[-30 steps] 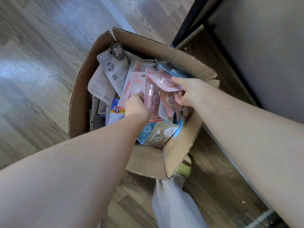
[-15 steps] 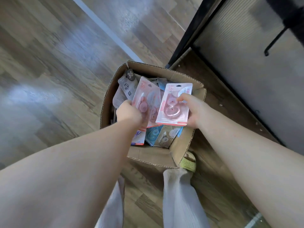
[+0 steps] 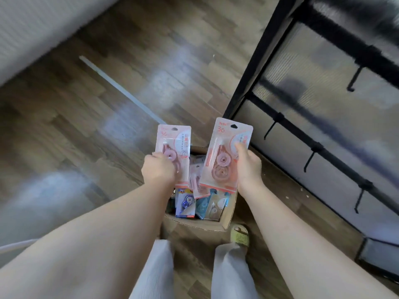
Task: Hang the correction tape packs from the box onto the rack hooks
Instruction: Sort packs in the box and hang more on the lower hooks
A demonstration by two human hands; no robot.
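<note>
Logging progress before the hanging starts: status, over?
Left hand grips one pink pack, right hand another pink pack. Both raised above the box. Rack hooks bare, nothing blocking.

Glossy wood-plank floor [image 3: 90, 108], pale wall [image 3: 32, 29] upper left

Single head-worn wide-angle cam, looking steeply down and forward.
Forearms run in from the bottom edge, hands near mid-frame; box [image 3: 224, 221] on the floor [image 3: 75, 126] just beyond the feet; rack [image 3: 280, 117] along the right edge, tilted and blurred. No second view to overlap.
</note>
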